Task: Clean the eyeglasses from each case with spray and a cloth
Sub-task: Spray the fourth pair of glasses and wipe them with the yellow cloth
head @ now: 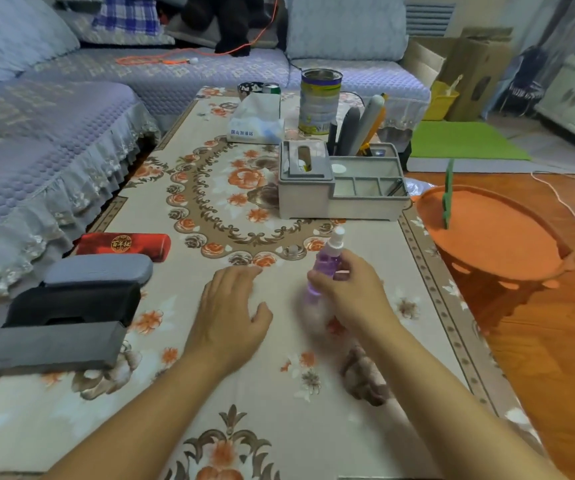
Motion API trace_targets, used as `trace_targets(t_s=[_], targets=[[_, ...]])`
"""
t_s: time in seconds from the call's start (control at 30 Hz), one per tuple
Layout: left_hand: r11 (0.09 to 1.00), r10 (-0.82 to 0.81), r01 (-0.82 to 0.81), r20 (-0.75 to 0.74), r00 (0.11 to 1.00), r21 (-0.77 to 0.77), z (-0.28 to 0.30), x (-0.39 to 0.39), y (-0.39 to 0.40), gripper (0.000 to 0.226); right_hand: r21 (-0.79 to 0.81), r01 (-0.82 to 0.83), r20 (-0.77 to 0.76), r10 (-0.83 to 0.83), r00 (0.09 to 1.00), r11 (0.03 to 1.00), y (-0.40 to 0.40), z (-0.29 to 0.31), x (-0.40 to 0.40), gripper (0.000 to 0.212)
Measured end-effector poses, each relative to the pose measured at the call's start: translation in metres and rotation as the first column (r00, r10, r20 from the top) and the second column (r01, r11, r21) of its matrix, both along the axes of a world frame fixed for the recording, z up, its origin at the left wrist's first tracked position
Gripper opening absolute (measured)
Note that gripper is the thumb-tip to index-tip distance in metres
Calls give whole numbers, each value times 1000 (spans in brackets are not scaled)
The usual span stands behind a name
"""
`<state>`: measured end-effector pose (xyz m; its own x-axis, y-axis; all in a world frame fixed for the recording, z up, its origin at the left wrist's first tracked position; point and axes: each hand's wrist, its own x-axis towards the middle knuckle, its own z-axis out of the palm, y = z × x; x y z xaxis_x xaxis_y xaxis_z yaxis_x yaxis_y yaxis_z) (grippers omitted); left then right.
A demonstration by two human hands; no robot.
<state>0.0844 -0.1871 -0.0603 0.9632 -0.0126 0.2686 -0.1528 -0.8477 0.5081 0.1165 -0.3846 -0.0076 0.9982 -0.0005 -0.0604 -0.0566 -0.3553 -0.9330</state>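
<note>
Tabletop (279,393): flowered cloth lay under both hands.
Cases: four eyeglass cases, black (71,304), dark grey (47,346), grey (99,270) and red (123,244), sat closed, left of the left fingers.
Left hand (230,317): fingers spread flat, touching the tabletop, holding nothing.
Right hand (348,289): fingers curled round the spray bottle.
Spray bottle (327,261): purple, white nozzle up, within the right fingers.

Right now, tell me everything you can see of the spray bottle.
The spray bottle is small, of see-through purple plastic, with a white nozzle under a clear cap on top. It stands roughly upright, leaning slightly, near the middle of the table. The right hand grips its body, fingers curled round it, so the lower part is partly hidden and blurred; whether its base touches the table I cannot tell. The left hand lies open beside it, not touching.
</note>
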Motion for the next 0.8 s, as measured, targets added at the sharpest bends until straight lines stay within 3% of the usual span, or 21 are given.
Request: trace_targets(t_s=[0.07, 0.13, 0.2, 0.3, 0.33, 0.4, 0.47, 0.57, 0.8], targets=[[976, -196, 191, -42, 980, -106, 6, -19, -3, 67, -31, -56, -15, 55, 998, 998, 16, 7, -32, 12], [937, -294, 257, -139, 946, -237, 7, -37, -5, 72, -50, -122, -15, 122, 992, 991, 36, 6, -54, 9], [930, -218, 155, -160, 963, -333, 5, -50, 2, 54, -93, -254, -20, 253, 967, 963, 56, 7, -72, 12], [960, 59, -80, -87, 994, -270, 8, -53, 26, 14, -112, -438, -14, 439, 898, 892, 70, 8, -75, 33], [956, 145, -160, -77, 986, -246, 8, -50, 35, 6, -148, -413, -7, 417, 909, 899, 68, 6, -66, 41], [936, 275, -289, -95, 957, -200, 7, -39, 48, 20, -279, -265, 33, 285, 958, 923, 58, -1, -37, 49], [929, 316, -336, -138, 939, -153, 7, -31, 51, 25, -429, -133, 76, 182, 980, 893, 43, -11, -3, 51], [934, 307, -327, -144, 941, -144, 3, -30, 51, 25, -579, -81, 55, 138, 989, 811, 32, -22, 42, 52], [953, 249, -262, -97, 964, -155, 6, -31, 52, 29, -605, -67, 146, 193, 970, 793, 43, -43, 80, 30]])
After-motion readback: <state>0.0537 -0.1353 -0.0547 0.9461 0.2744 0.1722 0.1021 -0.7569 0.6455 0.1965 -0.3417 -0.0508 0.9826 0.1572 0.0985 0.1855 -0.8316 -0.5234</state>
